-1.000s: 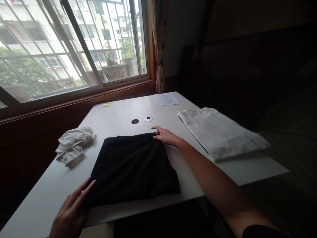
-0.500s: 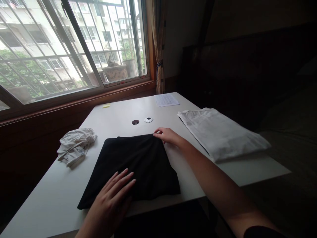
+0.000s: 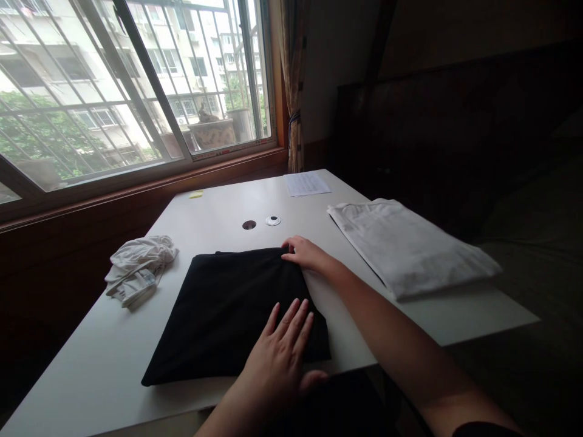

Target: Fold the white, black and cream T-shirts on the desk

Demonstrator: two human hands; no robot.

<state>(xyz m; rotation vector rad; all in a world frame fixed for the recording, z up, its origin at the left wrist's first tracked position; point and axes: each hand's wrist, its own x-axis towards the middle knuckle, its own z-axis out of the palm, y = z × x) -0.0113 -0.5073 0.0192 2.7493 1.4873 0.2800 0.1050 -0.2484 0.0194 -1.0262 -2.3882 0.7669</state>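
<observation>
A folded black garment (image 3: 228,309) lies flat on the white table (image 3: 91,358) in front of me. My left hand (image 3: 282,349) rests palm down on its near right part, fingers stretched out and slightly spread, thumb at the table's front edge. My right hand (image 3: 306,253) is at the garment's far right corner, with its fingers curled onto the edge of the cloth. My right forearm crosses the table from the lower right.
A crumpled white cloth (image 3: 136,267) lies at the left. A folded white garment (image 3: 405,246) sits at the right, overhanging the edge. Near the back are a sheet of paper (image 3: 306,183), a yellow note (image 3: 196,194), a cable hole (image 3: 249,224) and its cap (image 3: 272,220). A barred window is behind.
My left hand slid from the garment's near left corner across its front to the near right part. My right hand stayed at the far right corner, its fingers curling in.
</observation>
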